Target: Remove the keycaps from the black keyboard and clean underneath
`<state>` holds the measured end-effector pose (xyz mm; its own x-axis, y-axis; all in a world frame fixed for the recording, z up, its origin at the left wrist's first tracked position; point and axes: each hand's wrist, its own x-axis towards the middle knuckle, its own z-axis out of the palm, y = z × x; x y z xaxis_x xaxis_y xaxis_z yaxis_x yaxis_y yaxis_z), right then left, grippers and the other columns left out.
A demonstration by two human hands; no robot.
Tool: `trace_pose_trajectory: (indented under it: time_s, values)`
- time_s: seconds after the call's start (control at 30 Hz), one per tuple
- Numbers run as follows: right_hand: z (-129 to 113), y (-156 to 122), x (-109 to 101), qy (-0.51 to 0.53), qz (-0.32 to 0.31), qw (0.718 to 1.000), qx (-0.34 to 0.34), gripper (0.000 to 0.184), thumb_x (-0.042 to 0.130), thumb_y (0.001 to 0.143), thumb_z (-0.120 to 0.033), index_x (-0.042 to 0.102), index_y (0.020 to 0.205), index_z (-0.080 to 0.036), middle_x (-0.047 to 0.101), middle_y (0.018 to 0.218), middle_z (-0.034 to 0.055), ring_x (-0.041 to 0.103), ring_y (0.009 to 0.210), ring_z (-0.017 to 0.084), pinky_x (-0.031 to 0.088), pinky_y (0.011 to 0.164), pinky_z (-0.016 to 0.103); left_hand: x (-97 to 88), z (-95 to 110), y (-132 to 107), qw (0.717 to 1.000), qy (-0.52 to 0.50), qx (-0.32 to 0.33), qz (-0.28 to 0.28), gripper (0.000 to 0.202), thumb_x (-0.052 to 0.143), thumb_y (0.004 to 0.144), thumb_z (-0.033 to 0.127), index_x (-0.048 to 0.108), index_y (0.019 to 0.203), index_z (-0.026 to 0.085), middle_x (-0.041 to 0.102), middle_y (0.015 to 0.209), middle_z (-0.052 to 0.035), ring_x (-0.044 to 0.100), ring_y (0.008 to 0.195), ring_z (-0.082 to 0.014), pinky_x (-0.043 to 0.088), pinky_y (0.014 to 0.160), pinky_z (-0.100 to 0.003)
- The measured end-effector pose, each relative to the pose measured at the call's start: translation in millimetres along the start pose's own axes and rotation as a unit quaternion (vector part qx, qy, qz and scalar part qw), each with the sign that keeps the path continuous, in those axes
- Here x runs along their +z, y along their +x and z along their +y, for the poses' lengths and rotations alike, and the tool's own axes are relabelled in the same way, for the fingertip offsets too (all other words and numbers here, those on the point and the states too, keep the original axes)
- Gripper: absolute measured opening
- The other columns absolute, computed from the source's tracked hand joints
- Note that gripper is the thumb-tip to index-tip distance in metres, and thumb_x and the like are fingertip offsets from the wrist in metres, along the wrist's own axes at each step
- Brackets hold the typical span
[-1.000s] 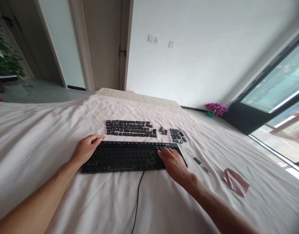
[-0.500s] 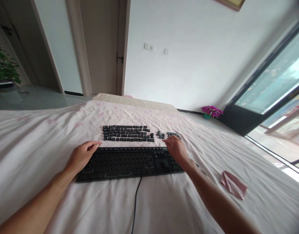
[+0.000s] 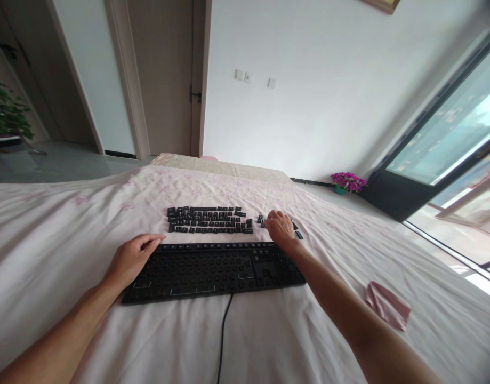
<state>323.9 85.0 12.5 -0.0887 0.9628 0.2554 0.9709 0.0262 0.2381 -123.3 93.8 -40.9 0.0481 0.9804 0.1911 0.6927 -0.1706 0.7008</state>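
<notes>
A black keyboard lies on the bed sheet, most of its keycaps off and its top row of keys still in place. My left hand is closed at the keyboard's far left corner, thumb and fingers together on its edge. Beyond the keyboard, loose black keycaps lie in rows. Above a smaller group of keycaps at the right, my right hand reaches down with bent, closed fingers. Its fingertips are among these keycaps, and whatever they pinch is hidden. More keycaps show just right of this hand.
The keyboard's cable runs toward me over the wrinkled, flowered sheet. A folded pink cloth lies to the right. Past the bed stand a pot of purple flowers, a door and a white wall.
My right hand has moved forward and slightly left, from the keyboard's far edge to over the small keycap group, uncovering keycaps at its right. My left hand stays at the corner.
</notes>
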Motion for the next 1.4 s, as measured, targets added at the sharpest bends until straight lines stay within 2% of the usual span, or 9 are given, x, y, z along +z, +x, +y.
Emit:
trace_pose_trajectory:
  time_s: [0.43,0.67,0.73,0.83,1.0,1.2,1.4]
  values:
    - [-4,13,-2,-0.057,-0.035,0.995,-0.079,0.021,0.050,0.092,-0.018,0.071,0.089,-0.016,0.063,0.106,0.0126,0.047,0.104,0.025,0.033,0.084,0.034,-1.0,3,0,1.000,0.007,-0.005,-0.002,0.036,0.049,0.085,0.048,0.072,0.104,0.028,0.074,0.107,0.0022,0.066,0.100,-0.0205,0.047,0.082,-0.023]
    - [-7,9,-12,-0.050,-0.031,0.996,-0.074,0.018,0.055,0.091,-0.022,0.072,0.091,-0.016,0.063,0.105,0.0127,0.048,0.104,0.024,0.034,0.083,0.033,-2.0,2,-1,1.000,0.011,-0.005,-0.002,0.037,0.049,0.084,0.048,0.073,0.104,0.027,0.074,0.108,0.0016,0.066,0.100,-0.0208,0.047,0.083,-0.023]
    - [-8,3,-19,-0.021,-0.015,0.998,-0.059,0.017,0.058,0.090,-0.027,0.073,0.094,-0.020,0.064,0.106,0.0101,0.049,0.103,0.024,0.035,0.083,0.032,-2.0,3,-1,1.000,0.009,-0.004,-0.002,0.037,0.049,0.084,0.048,0.073,0.103,0.028,0.074,0.108,0.0021,0.066,0.101,-0.0208,0.047,0.084,-0.023]
    - [-12,-13,-32,0.083,0.015,0.996,-0.030,0.017,0.060,0.090,-0.033,0.075,0.097,-0.027,0.065,0.107,0.0046,0.052,0.100,0.021,0.038,0.082,0.031,-2.3,5,-2,1.000,0.007,-0.007,-0.002,0.036,0.049,0.084,0.049,0.073,0.102,0.029,0.074,0.108,0.0024,0.066,0.101,-0.0210,0.047,0.084,-0.023]
    - [-24,-53,-53,0.213,0.013,0.975,-0.056,0.016,0.062,0.087,-0.034,0.076,0.094,-0.029,0.067,0.098,0.0031,0.057,0.094,0.020,0.041,0.083,0.031,-1.8,5,-3,1.000,-0.002,-0.007,0.000,0.037,0.049,0.084,0.049,0.073,0.101,0.027,0.074,0.108,0.0006,0.066,0.101,-0.0220,0.047,0.084,-0.024]
    - [-33,-86,-69,0.177,-0.021,0.980,-0.090,0.018,0.060,0.090,-0.031,0.076,0.094,-0.025,0.068,0.088,0.0051,0.055,0.087,0.020,0.039,0.081,0.031,0.1,1,-1,1.000,-0.008,0.000,0.003,0.037,0.050,0.084,0.049,0.073,0.102,0.027,0.074,0.109,0.0009,0.066,0.101,-0.0214,0.047,0.085,-0.024]
    - [-34,-95,-64,0.135,-0.029,0.984,-0.113,0.019,0.057,0.092,-0.031,0.075,0.090,-0.025,0.066,0.084,0.0041,0.052,0.083,0.018,0.036,0.075,0.030,-0.1,1,-1,1.000,-0.001,0.000,0.001,0.036,0.050,0.084,0.049,0.073,0.102,0.028,0.074,0.110,0.0009,0.065,0.102,-0.0218,0.046,0.088,-0.024]
